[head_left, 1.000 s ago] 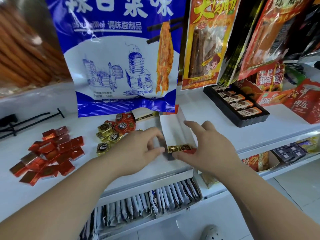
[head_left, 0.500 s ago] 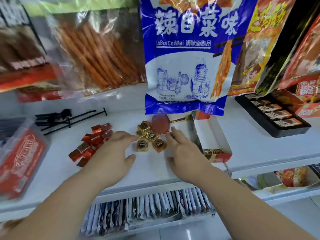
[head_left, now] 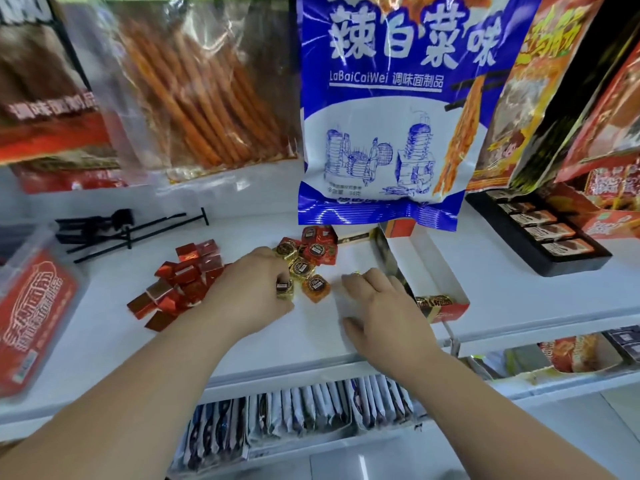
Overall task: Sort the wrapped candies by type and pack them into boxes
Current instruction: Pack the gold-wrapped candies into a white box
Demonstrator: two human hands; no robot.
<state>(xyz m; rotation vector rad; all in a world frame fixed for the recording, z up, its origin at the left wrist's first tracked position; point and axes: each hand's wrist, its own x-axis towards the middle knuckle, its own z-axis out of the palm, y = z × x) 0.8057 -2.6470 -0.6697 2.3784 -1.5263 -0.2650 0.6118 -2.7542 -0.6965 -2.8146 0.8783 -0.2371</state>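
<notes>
A shop: hanging snack bags (head_left: 398, 109) above white stocked shelves (head_left: 519, 306).

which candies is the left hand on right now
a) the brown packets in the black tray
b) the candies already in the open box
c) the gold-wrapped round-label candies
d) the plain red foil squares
c: the left hand has its fingertips on a gold-wrapped round-label candy at the near edge of the gold and orange cluster, with the plain red foil squares lying beside its wrist, untouched.

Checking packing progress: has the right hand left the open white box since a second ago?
Yes. The right hand moved left, off the white box, towards the gold-wrapped candies.
</notes>
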